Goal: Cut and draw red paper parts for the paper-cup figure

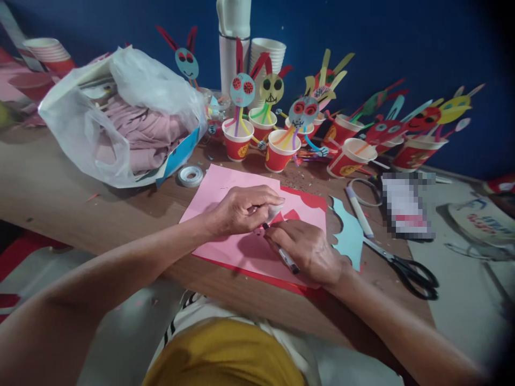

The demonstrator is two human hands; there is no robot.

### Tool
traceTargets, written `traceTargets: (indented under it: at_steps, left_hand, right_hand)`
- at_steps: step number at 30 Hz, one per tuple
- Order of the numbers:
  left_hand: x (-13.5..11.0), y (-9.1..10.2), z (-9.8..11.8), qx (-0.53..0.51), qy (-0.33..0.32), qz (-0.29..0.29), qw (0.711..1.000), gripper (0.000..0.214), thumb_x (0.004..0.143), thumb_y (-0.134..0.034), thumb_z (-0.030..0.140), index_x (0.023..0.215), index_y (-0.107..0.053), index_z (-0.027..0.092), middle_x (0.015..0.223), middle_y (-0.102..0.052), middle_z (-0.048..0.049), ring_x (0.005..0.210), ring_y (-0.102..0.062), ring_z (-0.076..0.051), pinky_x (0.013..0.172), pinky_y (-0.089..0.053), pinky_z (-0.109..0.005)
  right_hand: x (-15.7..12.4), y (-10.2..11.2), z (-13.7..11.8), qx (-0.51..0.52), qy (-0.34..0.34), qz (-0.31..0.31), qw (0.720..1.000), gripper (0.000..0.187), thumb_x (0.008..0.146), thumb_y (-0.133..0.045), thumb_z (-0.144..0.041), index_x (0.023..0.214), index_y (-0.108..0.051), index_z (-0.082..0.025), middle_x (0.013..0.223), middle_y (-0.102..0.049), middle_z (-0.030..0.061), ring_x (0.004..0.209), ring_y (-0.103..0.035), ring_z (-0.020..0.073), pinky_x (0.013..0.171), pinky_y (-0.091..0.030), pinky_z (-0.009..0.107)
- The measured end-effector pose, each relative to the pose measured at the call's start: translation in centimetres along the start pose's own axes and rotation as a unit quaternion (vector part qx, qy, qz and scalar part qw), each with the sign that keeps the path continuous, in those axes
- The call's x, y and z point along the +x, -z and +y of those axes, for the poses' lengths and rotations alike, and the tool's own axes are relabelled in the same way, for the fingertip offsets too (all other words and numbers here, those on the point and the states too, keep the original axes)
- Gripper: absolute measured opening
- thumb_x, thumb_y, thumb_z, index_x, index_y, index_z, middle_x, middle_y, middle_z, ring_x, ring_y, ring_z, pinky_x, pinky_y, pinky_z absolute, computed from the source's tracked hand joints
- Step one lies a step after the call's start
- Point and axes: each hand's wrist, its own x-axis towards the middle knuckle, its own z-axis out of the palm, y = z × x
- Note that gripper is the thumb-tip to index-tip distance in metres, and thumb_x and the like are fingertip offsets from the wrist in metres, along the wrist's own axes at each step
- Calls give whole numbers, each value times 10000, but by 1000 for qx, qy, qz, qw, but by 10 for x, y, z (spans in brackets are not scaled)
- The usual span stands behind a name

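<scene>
A clear plastic bag (120, 118) stuffed with pink pieces is lying on the worktop (52, 187), well to the left of the fingers; a roll of tape (190, 176) is sitting nearer, up and left of them. The left hand (241, 209) is resting on the pink sheet (225, 225), its fingers (261, 195) curling around a small pale paper piece (277, 206) and pinning it down; just beside it, the right hand (308, 249) is gripping a pen (284, 254), fingers (281, 233) clenched on the barrel, the dark tip touching the pink sheet right under the left fingers. A red sheet (309, 199) is peeking out beneath the pink one. Beyond the fingers, red paper cups (277, 153) with paper monster faces on coloured strips are standing in a row. To the right of the right fingers a light-blue cutout (351, 236) is lying flat; a white marker (359, 212) is lying just past it; black-handled scissors (408, 267) are lying farther right.
</scene>
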Motion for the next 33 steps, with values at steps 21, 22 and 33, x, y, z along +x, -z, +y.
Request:
traceTargets:
  at_steps: [21, 22, 33]
  left_hand:
    - [1, 0, 2, -5, 14, 1, 1000, 175, 765, -552, 84, 900, -653, 135, 886, -705, -118, 813, -648, -157, 703, -536, -275]
    - [1, 0, 2, -5, 13, 2, 1000, 175, 765, -551, 85, 899, -653, 131, 889, -705, -121, 813, -648, -158, 702, -537, -276]
    - [0, -2, 0, -10, 6, 16, 1000, 161, 748, -574, 74, 877, -666, 98, 857, -707, -139, 796, -655, -175, 678, -543, -287]
  right_hand:
    - [-25, -8, 7, 117, -52, 7, 992, 124, 853, -501, -98, 942, -557, -165, 843, -659, 64, 784, -613, 185, 685, -468, 289]
    - [-27, -9, 7, 126, -55, 7, 990, 131, 854, -507, -102, 957, -552, -169, 841, -658, 58, 781, -612, 183, 685, -468, 289]
    - [-34, -17, 13, 159, -162, 79, 971, 76, 848, -567, -190, 921, -586, -202, 769, -659, 21, 656, -615, 141, 602, -456, 251]
